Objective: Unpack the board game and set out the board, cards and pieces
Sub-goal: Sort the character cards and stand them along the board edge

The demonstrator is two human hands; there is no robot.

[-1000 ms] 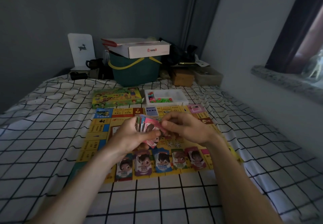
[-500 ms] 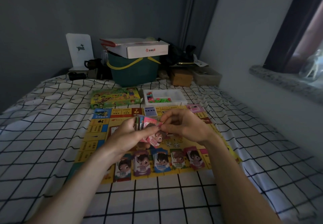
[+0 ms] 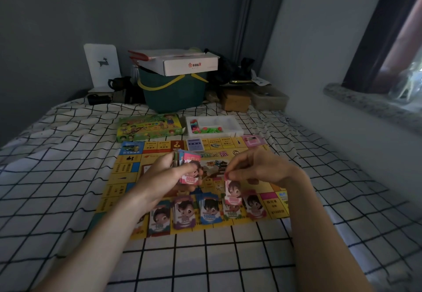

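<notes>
A yellow game board lies flat on the checked bedsheet. My left hand grips a stack of play-money cards above the board's middle. My right hand pinches a single pink card by its top edge, hanging over the row of money piles. Several piles of money cards lie along the board's near edge. A blue card deck sits on the far edge. The green game box and a white tray of plastic pieces rest beyond the board.
A dark green bucket with a white carton on top stands at the far end of the bed, with a white stand, a mug and small boxes around it. A wall and a window sill run along the right.
My right hand has pulled one pink card off the stack and moved it right and down toward the money piles. My left hand keeps the stack in about the same place.
</notes>
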